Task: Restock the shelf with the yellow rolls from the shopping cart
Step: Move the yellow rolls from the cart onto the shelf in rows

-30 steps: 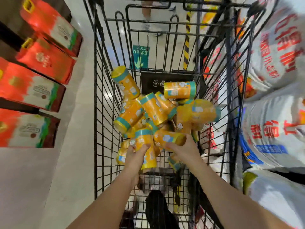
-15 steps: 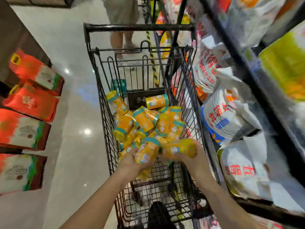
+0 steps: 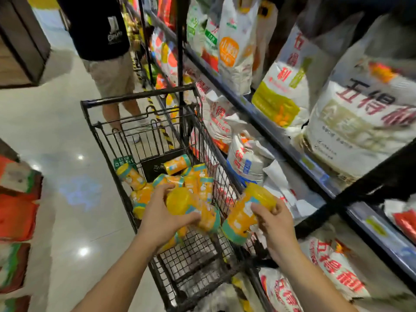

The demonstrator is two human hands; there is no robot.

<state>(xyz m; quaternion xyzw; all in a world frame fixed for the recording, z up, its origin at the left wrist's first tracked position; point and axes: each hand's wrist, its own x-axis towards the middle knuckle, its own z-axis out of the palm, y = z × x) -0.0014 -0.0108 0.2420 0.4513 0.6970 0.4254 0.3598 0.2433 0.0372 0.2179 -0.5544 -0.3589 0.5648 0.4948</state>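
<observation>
Yellow rolls [image 3: 180, 176]: a loose heap lying every which way in the basket of the shopping cart [image 3: 139, 95], toward its far end. Two are lifted clear of the heap, one per hand.
Left hand [image 3: 162, 221]: fingers curled round the left roll [image 3: 193, 209]. The roll lies tilted, yellow end toward us, above the basket.
Right hand [image 3: 274, 224]: fingers and thumb wrapped round the right roll [image 3: 245, 212], teal end down, held over the cart's right wall on the side facing the shelf [image 3: 310, 163].
Why so held: we judge that one roll per hand halves the trips. The right roll is nearest the shelving, so it likely goes first.
Cart position: just beside the shelf, we judge to keep the reach short.
Shelf: dark rails with white printed sacks [image 3: 360, 122] standing and slumped on each level. We cannot tell from here where the rolls belong.
Floor [image 3: 67, 210]: pale glossy tile with lamp glints.
Room: a narrow shop aisle. Red packs [image 3: 18, 217] are at the left, and a person [image 3: 105, 41] stands beyond the cart's far end.
</observation>
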